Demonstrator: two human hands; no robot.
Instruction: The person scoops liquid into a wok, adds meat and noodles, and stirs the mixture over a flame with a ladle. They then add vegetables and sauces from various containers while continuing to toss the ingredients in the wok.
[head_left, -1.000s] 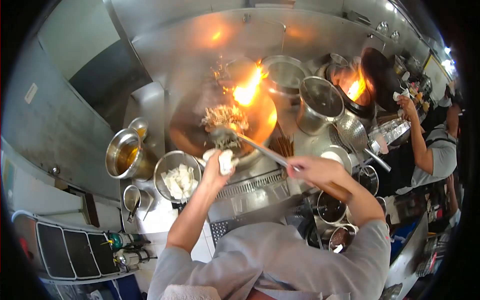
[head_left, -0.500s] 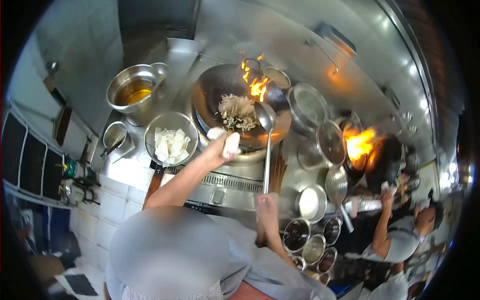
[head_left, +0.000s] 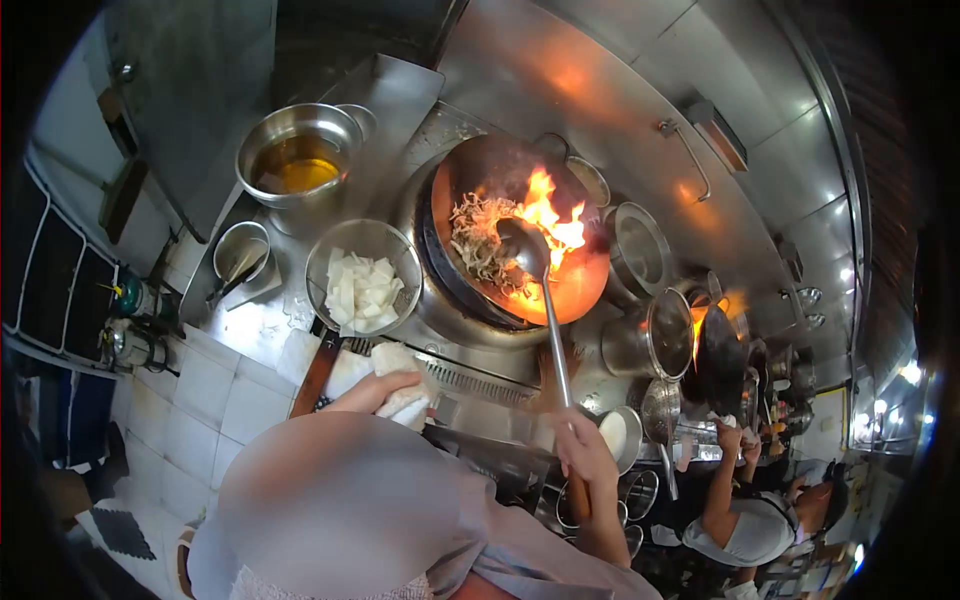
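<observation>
My left hand [head_left: 385,393] is closed round a folded white cloth [head_left: 405,385], low in front of the stove and apart from the wok. With my right hand [head_left: 588,455] I grip the wooden end of a long metal ladle [head_left: 556,345]. The ladle's bowl sits inside the large wok [head_left: 462,178], against the sliced food [head_left: 480,235] there. Flames [head_left: 545,215] rise in the wok beside the food. Just left of the wok, a strainer [head_left: 414,268] holds white pieces [head_left: 362,292].
A metal pot [head_left: 250,172] with amber liquid and a small pot [head_left: 232,232] stand at the left. Right of the wok are a steel pot [head_left: 625,350], a skimmer [head_left: 660,410] and a white-filled bowl [head_left: 628,440]. Further right, another person [head_left: 745,525] handles a second wok [head_left: 718,360].
My left hand and its cloth have moved back from the wok's rim toward me. The wok is tilted more, with larger flames in it. At the right, the other person's wok has changed angle.
</observation>
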